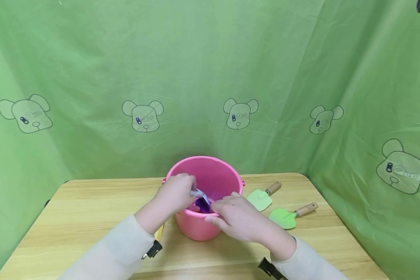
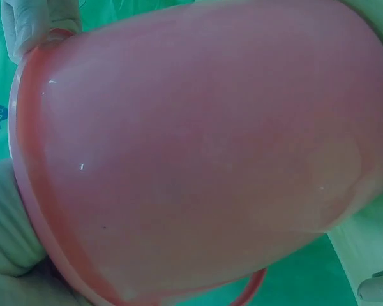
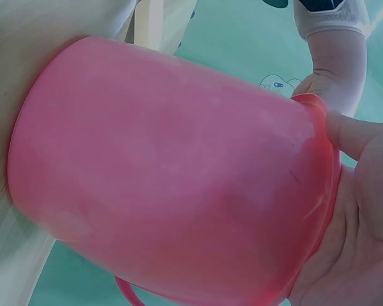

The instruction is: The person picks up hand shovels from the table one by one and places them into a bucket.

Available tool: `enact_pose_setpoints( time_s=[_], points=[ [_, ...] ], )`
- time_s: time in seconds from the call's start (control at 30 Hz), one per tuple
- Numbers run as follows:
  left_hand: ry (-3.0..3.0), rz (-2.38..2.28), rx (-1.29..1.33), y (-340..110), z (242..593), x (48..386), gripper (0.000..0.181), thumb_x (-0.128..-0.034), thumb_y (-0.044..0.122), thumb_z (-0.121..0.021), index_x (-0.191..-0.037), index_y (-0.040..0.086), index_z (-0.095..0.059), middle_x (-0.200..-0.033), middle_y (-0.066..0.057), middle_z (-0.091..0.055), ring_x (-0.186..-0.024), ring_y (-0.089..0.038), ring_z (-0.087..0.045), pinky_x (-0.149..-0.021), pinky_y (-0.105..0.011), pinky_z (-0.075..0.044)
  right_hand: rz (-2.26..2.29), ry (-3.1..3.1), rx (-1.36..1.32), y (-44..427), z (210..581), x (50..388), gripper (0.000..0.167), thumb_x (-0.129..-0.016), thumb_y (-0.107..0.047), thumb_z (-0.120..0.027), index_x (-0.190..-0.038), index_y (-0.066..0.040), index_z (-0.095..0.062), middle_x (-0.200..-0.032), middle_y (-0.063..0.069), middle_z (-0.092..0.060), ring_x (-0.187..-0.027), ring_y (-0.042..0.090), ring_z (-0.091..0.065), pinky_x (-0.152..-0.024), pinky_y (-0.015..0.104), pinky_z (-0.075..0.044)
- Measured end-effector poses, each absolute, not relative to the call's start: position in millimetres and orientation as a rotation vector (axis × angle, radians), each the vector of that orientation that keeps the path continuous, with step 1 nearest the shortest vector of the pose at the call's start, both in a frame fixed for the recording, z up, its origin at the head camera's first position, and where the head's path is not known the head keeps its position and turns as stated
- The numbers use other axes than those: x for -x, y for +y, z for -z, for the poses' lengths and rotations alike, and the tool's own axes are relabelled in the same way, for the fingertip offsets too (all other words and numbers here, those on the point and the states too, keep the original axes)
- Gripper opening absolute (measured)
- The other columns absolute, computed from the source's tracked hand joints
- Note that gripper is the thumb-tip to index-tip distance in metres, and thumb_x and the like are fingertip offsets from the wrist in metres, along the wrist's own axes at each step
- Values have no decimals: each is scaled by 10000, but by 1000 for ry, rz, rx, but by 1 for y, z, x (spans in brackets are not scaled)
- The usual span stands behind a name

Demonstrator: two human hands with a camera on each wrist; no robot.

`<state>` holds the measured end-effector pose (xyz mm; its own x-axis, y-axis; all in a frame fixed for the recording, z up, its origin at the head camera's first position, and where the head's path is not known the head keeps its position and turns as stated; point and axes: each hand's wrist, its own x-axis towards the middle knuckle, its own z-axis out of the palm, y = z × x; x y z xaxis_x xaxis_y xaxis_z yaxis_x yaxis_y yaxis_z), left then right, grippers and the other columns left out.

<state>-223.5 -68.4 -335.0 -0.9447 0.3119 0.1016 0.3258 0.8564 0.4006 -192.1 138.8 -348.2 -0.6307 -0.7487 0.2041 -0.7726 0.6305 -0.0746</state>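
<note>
A pink bucket [image 1: 197, 227] stands on the wooden table, its mouth facing up. My left hand [image 1: 176, 192] reaches over the rim into it and pinches a light-blue piece [image 1: 200, 193]. Just below that, inside the bucket, shows a shiny purple piece [image 1: 203, 206]; whether the two are one object I cannot tell. My right hand [image 1: 239, 217] grips the near right part of the rim, thumb outside and fingers over the inner side. In the right wrist view the thumb [image 3: 357, 135] presses on the rim. The bucket's wall hides most of the left hand's work in both wrist views.
Right of the bucket lie a pale green toy shovel [image 1: 260, 199] and a brighter green one [image 1: 282, 218], both with wooden handles. A yellow piece [image 1: 159, 232] shows partly under the left wrist. Green printed cloth [image 1: 196, 77] hangs behind and beside the table [image 1: 91, 217].
</note>
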Motion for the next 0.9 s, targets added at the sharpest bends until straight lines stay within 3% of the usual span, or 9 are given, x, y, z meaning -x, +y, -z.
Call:
enact_pose_setpoints(
  time_s=[0.17,0.4,0.6,0.9],
  points=[
    [-3084,625,482,-65,333,224,229,-876,273,-780,-817,126,-614,-731,23,-566,-640,-138,-562,-584,-300,-485,-241,-2696,-1271,138,349,192,382,-1015,-453,-532,-704,-252,-438,-645,-159,-364,-616,52,-369,-703,290,-329],
    [-3116,515,540,-60,334,227,222,-826,235,-825,-879,104,-655,-733,31,-574,-669,-143,-576,-649,-316,-505,-245,-2680,-1275,138,350,192,388,-1011,-450,-543,-700,-247,-433,-641,-159,-357,-607,48,-359,-693,281,-325],
    [-3108,491,608,-56,339,233,178,-877,235,-768,-841,115,-642,-669,36,-573,-612,-147,-573,-612,-301,-492,-243,-2656,-1277,139,349,191,420,-1017,-485,-509,-688,-245,-410,-631,-157,-331,-597,47,-329,-683,275,-309],
    [-3105,471,604,-52,339,235,157,-923,259,-702,-853,137,-630,-712,32,-580,-650,-151,-574,-635,-325,-484,-236,-2651,-1265,140,349,192,425,-1004,-472,-545,-677,-247,-390,-622,-152,-313,-588,49,-310,-690,282,-303]
  ],
)
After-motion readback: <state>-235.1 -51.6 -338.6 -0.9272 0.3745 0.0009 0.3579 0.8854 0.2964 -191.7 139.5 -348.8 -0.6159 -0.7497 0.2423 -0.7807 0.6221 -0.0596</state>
